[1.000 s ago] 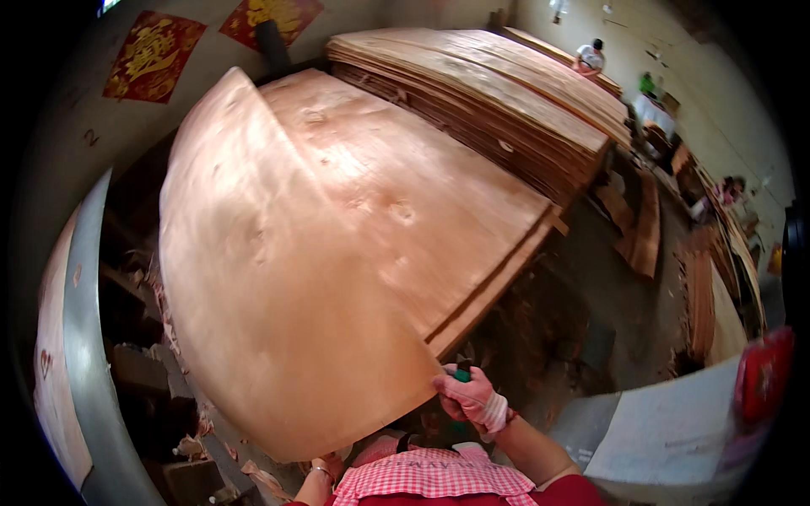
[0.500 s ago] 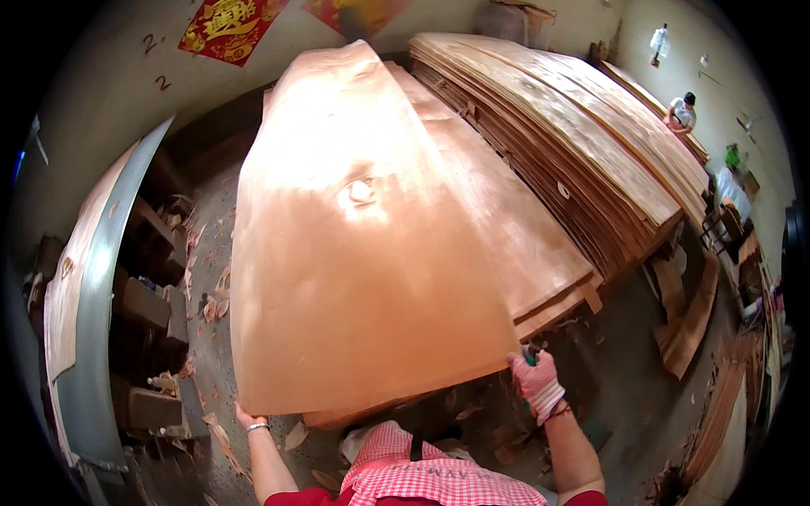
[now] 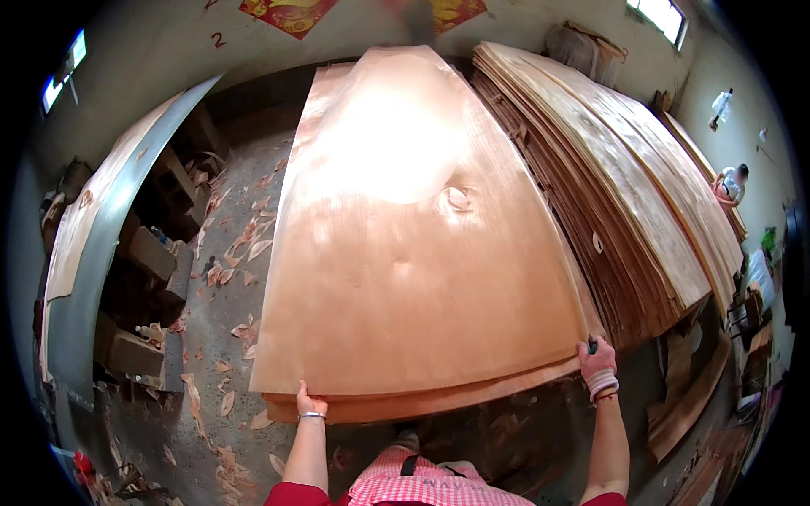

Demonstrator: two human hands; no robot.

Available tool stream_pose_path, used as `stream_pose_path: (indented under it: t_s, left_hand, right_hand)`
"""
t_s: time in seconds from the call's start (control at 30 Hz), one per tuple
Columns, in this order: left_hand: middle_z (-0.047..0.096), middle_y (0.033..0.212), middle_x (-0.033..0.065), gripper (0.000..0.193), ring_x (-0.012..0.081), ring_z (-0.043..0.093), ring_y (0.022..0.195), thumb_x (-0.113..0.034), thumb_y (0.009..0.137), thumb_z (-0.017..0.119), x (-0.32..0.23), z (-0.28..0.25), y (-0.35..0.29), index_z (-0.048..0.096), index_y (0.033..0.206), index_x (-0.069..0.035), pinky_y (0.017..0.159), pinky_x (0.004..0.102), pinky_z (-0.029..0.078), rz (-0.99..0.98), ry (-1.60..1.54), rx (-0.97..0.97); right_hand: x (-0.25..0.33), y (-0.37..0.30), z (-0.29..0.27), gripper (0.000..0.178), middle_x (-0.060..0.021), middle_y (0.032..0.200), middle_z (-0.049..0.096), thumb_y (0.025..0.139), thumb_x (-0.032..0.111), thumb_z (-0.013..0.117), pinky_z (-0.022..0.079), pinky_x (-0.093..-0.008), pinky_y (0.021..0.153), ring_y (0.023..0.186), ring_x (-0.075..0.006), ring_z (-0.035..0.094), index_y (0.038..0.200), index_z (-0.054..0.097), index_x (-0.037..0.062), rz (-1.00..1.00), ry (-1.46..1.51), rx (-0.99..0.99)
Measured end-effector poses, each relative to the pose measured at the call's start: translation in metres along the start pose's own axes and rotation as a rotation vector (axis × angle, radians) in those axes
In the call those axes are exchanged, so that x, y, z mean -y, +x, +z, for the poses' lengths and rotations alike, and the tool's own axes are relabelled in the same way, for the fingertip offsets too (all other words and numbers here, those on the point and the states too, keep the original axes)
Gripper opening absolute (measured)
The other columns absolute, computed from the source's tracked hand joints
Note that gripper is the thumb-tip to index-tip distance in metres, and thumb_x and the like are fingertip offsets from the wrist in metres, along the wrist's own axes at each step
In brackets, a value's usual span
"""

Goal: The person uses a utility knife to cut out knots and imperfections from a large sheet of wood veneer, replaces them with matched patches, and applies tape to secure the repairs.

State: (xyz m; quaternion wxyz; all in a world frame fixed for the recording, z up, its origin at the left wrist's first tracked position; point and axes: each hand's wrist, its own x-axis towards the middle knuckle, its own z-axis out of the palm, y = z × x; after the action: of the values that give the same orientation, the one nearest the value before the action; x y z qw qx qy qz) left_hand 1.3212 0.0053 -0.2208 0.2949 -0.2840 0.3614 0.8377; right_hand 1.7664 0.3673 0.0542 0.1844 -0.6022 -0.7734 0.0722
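A large, thin wood veneer sheet [image 3: 396, 287] stretches away in front of me, with a torn knot hole [image 3: 456, 199] in it. It lies over another veneer sheet [image 3: 354, 411], whose edge sticks out along the near side. My left hand [image 3: 310, 400], bare with a bracelet at the wrist, pinches the near edge toward the left, thumb on top and fingers hidden beneath. My right hand [image 3: 599, 364], in a pink-and-white glove, is closed at the near right corner of the sheet. A small dark object [image 3: 592, 345] shows at its fingers, too small to name.
A tall veneer stack [image 3: 582, 211] stands close on the right. At left a grey panel [image 3: 101, 270] rests on concrete blocks [image 3: 135, 354]. Wood scraps [image 3: 228, 405] litter the floor. Another person [image 3: 731, 185] is at the far right.
The sheet has swung to the right and come down over the one beneath, both hands moving right with it. My view has turned left.
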Motion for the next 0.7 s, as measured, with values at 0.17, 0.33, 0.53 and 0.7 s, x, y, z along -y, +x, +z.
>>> stream_pose_path:
  t_s: [0.17, 0.33, 0.53, 0.7]
  left_hand:
    - [0.06, 0.106, 0.0081, 0.029, 0.0268, 0.056, 0.098, -0.025, 0.086, 0.047, 0.007, -0.031, 0.045, 0.056, 0.104, -0.005, 0.091, 0.0456, 0.042, 0.154, -0.229, 0.008]
    - [0.056, 0.115, 0.0093, 0.041, 0.028, 0.053, 0.104, -0.032, 0.087, 0.045, -0.042, -0.021, 0.075, 0.051, 0.114, -0.001, 0.092, 0.0454, 0.04, 0.339, -0.098, -0.109]
    - [0.054, 0.114, 0.0127, 0.038, 0.0258, 0.052, 0.104, -0.024, 0.088, 0.053, -0.066, -0.023, 0.072, 0.049, 0.114, 0.003, 0.09, 0.0412, 0.042, 0.632, 0.328, -0.084]
    - [0.051, 0.117, 0.0143, 0.039, 0.0271, 0.051, 0.104, -0.023, 0.089, 0.051, -0.012, -0.045, 0.048, 0.044, 0.118, 0.003, 0.089, 0.0412, 0.042, 0.592, 0.144, -0.13]
  right_hand:
    - [-0.052, 0.012, 0.038, 0.025, -0.0175, 0.078, 0.062, 0.074, 0.026, 0.065, 0.049, -0.0418, 0.066, 0.075, -0.0355, 0.06, 0.086, 0.059, 0.0052, -0.025, 0.0, -0.027]
    - [-0.078, 0.004, 0.095, 0.027, -0.0161, 0.074, 0.063, 0.074, 0.027, 0.065, 0.049, -0.0414, 0.064, 0.072, -0.0344, 0.061, 0.088, 0.059, 0.0053, 0.012, -0.058, 0.032]
    - [-0.116, -0.002, 0.173, 0.03, -0.0174, 0.081, 0.064, 0.076, 0.026, 0.062, 0.05, -0.039, 0.067, 0.076, -0.0328, 0.062, 0.097, 0.058, 0.0046, 0.108, -0.052, 0.17]
    - [-0.171, -0.008, 0.216, 0.024, -0.016, 0.084, 0.064, 0.078, 0.02, 0.06, 0.049, -0.0377, 0.067, 0.079, -0.0322, 0.062, 0.098, 0.058, 0.0084, 0.236, -0.047, 0.181]
